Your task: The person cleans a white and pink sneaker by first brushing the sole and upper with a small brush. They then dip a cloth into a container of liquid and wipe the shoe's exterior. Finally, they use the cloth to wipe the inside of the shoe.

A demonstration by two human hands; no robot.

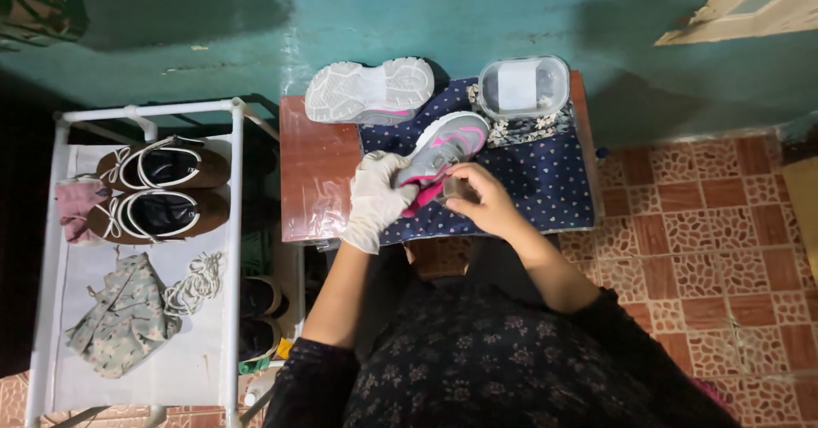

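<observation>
Gloved fingers of the left hand (375, 200) clamp the heel of a grey running shoe with pink trim (443, 151), which lies on a navy dotted cloth (545, 181) over a small red-brown table (319, 172). Its long axis runs away from the person, toe toward the clear plastic tub (523, 87). The bare right hand (481, 200) pinches something small, unclear what, against the shoe's near end, both hands equally close.

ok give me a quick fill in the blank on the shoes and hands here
1. The left hand wears a white ____.
2. Both hands hold a grey and ____ sneaker.
3. The other sneaker lies with its ____ facing up.
4. The clear plastic container stands on the dotted ____.

Missing words: glove; pink; sole; cloth
</observation>
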